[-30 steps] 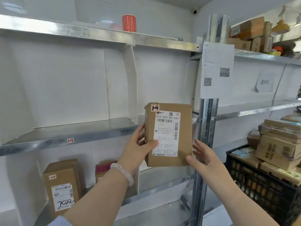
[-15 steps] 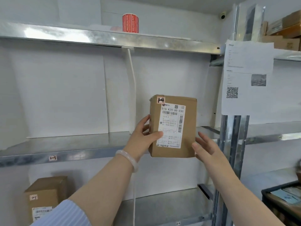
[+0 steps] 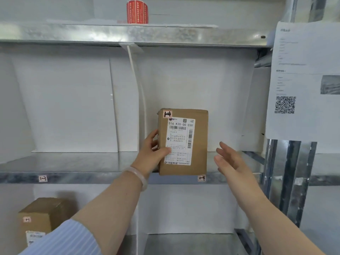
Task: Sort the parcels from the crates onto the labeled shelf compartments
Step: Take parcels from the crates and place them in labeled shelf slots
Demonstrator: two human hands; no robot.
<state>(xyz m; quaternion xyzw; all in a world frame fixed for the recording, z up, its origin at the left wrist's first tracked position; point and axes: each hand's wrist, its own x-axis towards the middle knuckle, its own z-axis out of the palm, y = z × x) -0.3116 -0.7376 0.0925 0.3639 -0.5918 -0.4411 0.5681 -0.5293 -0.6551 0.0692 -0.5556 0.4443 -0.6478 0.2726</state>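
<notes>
The left hand point(image 3: 150, 155) grips the upright box point(image 3: 200, 144) at its 9 o'clock edge, thumb on the label. The right hand point(image 3: 230, 161), fingers spread, holds nothing at 3 o'clock. The box is at the shelf's point(image 3: 92, 162) front edge.

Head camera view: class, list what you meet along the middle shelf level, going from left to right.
small white "1-3" shelf sticker → left hand → brown cardboard parcel with white shipping label → right hand → white printed paper sheet with QR code
</notes>
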